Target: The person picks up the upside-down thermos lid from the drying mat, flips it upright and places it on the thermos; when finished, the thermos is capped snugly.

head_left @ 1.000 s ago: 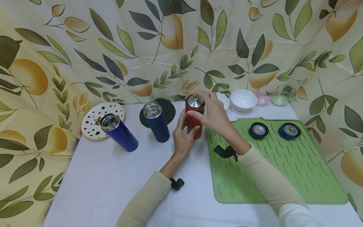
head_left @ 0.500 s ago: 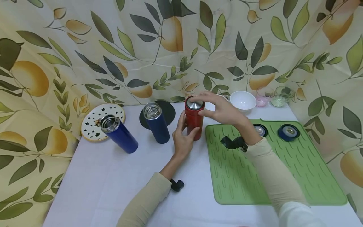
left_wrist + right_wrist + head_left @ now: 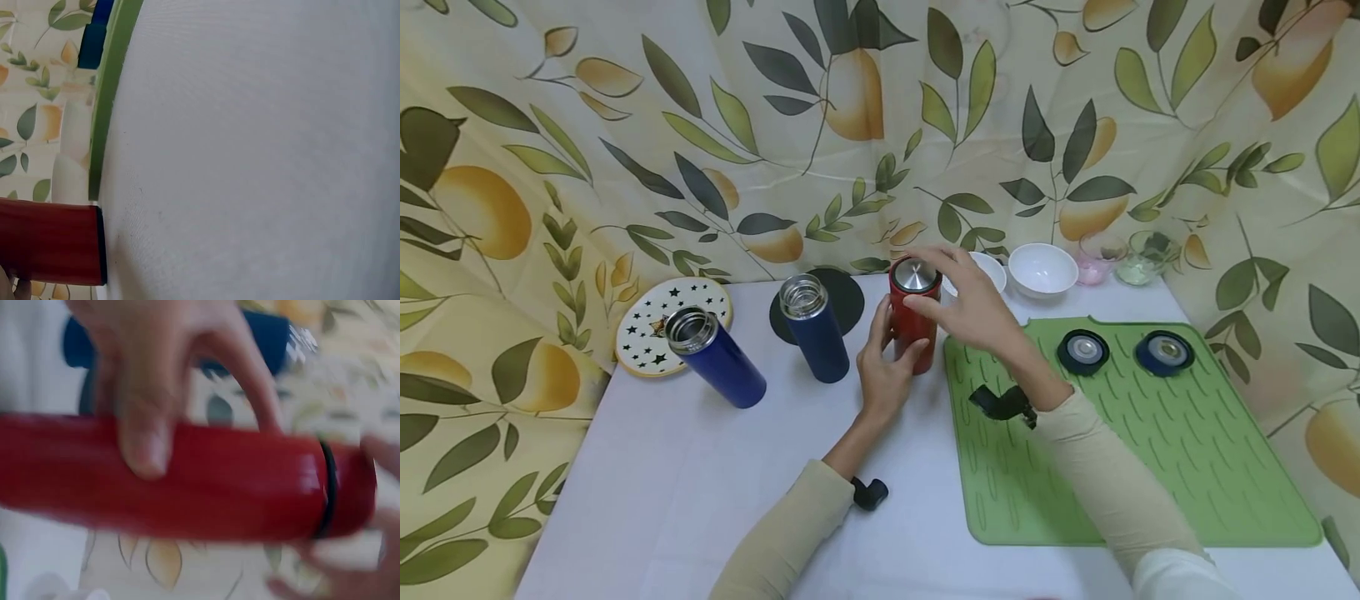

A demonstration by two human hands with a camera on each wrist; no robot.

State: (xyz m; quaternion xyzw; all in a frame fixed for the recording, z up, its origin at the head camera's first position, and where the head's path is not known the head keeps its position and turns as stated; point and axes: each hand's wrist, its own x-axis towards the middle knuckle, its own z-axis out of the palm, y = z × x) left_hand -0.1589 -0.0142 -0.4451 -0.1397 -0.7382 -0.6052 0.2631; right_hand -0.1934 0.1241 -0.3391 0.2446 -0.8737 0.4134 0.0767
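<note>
At twelve o'clock on the worktop, the left hand wraps its grip round the red flask while the right hand pinches its lid, apparently to twist it, so the next move likely calls for steadying below and turning above.
</note>
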